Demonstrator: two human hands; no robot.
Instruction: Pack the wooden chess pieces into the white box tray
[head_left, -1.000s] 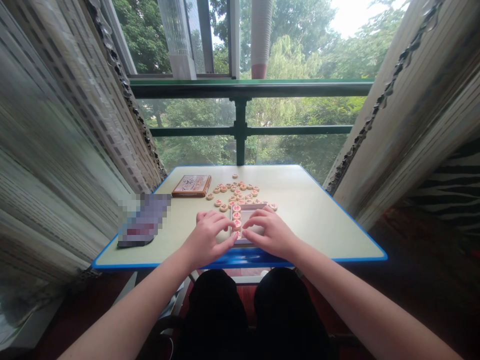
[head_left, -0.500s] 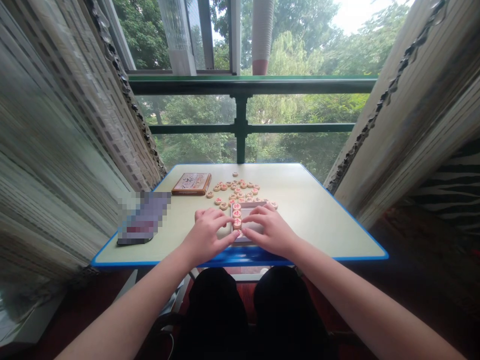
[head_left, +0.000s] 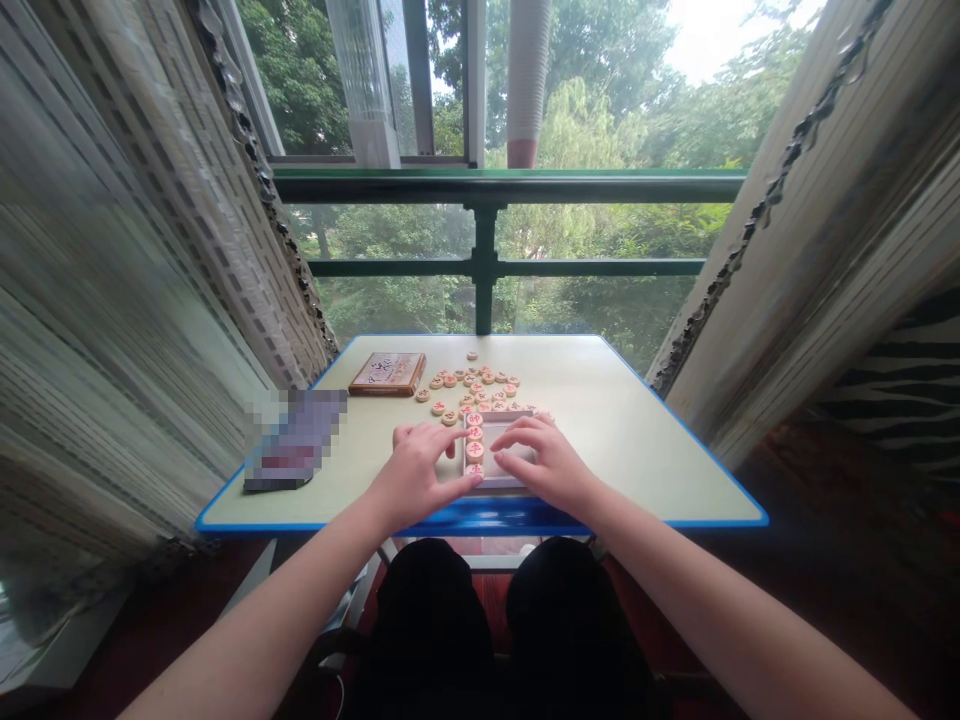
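Note:
A row of xiangqi pieces point(head_left: 474, 451) with red characters lies along the left side of a shallow white box tray point(head_left: 510, 483). My left hand point(head_left: 424, 465) is at the tray's left edge with its fingers apart. Its thumb tip touches the nearest piece of the row, and its index fingertip reaches the side of a piece farther up. My right hand point(head_left: 546, 460) hovers over the tray's right part. Its thumb and fingers are spread, with nothing between them, and it is apart from the row. It hides part of the tray's right side.
Several loose xiangqi pieces point(head_left: 478, 388) lie scattered beyond the tray. A decorated box lid point(head_left: 388, 374) rests at the back left, with a blurred dark flat object point(head_left: 296, 440) nearer. The pale table point(head_left: 637, 450) has a blue edge. Curtains point(head_left: 757, 290) hang on both sides.
My right hand has drawn away to the right from the row of pieces, its fingers coming off them. My left hand stays beside the row. The view has shifted slightly.

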